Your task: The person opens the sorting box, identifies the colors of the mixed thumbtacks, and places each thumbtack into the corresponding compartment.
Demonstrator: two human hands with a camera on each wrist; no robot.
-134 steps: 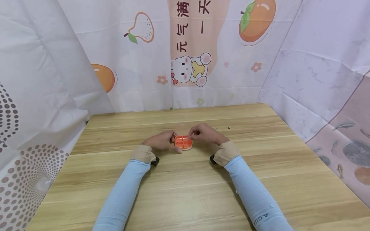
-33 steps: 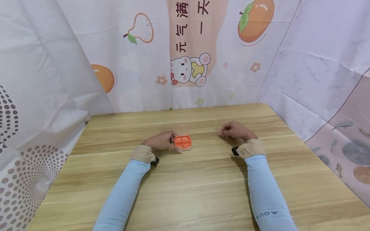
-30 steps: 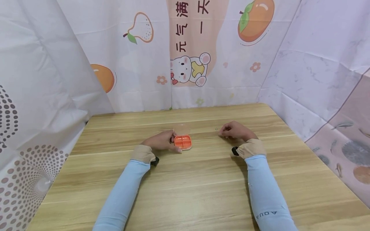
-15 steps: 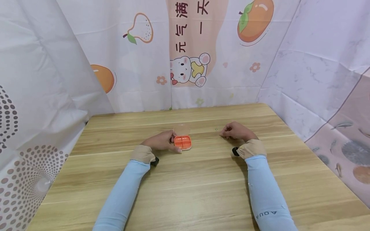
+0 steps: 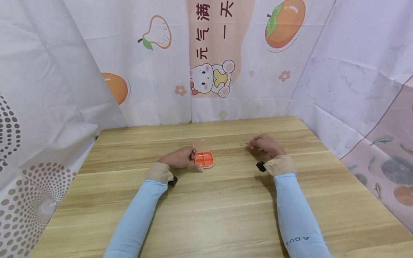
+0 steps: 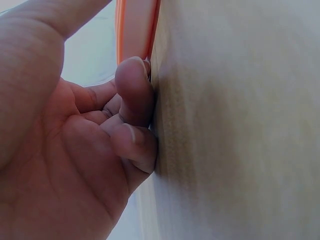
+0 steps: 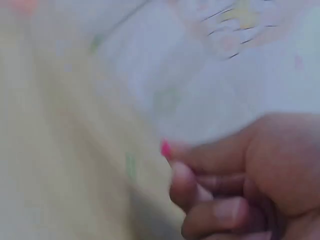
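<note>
In the head view an orange pill box (image 5: 208, 163) with several compartments lies on the table, its clear lid (image 5: 202, 144) raised at the back. My left hand (image 5: 179, 158) holds the box's left side, thumb at the front, fingers behind. The left wrist view shows the fingers beside the orange wall (image 6: 136, 30). My right hand (image 5: 265, 144) is off to the right, above the table. Between thumb and index fingertip it pinches a tiny bright pink piece (image 7: 165, 148), its kind unclear. Just left of that hand a tiny greenish thing (image 5: 241, 144) lies on the table.
The wooden table (image 5: 206, 215) spreads around both arms. Behind it hangs a printed curtain (image 5: 161, 71), with further cloths at the left and right sides. A dark wrist camera (image 5: 261, 166) sits under the right wrist.
Since the oldest frame, my right hand has moved from the box to the right, where a small dark thing lay. Just now its fingertips have lifted slightly. My left hand stays on the pill box.
</note>
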